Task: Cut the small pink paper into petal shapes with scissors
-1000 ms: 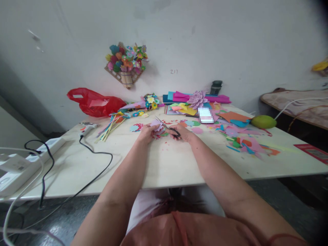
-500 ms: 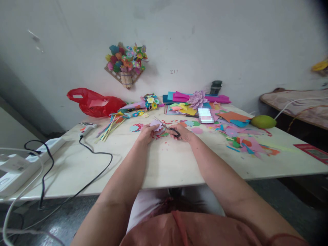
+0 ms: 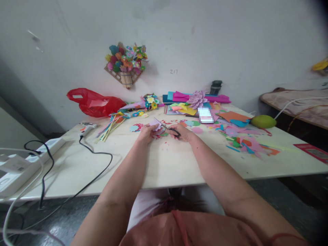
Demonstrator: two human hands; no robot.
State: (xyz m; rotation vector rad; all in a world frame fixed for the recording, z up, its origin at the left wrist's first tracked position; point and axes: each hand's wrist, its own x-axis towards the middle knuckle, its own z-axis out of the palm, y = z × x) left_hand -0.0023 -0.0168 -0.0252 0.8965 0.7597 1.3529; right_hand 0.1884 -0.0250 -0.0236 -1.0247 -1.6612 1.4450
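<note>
Pinched in my left hand (image 3: 147,133) is a small lilac paper flower (image 3: 155,123) with a scalloped edge. My right hand (image 3: 181,132) is closed round the dark handles of a pair of scissors (image 3: 173,131). The blades point up and left, reaching the right edge of the lilac paper. Small red and pink paper scraps (image 3: 164,137) lie on the table under and around both hands. A light blue paper flower (image 3: 134,128) rests just left of my left hand, and a pink paper disc (image 3: 197,130) lies right of my right hand.
A hot glue gun (image 3: 88,129) with a black cord and a white power strip (image 3: 48,150) are at the left. Behind stand a red plastic bag (image 3: 102,106) and stacked coloured sheets (image 3: 215,98). Paper offcuts (image 3: 248,145) and a green-yellow fruit-like object (image 3: 263,121) are at the right.
Hardly anything differs. The lilac flower and the scissors have shifted very slightly, and both hands keep their hold.
</note>
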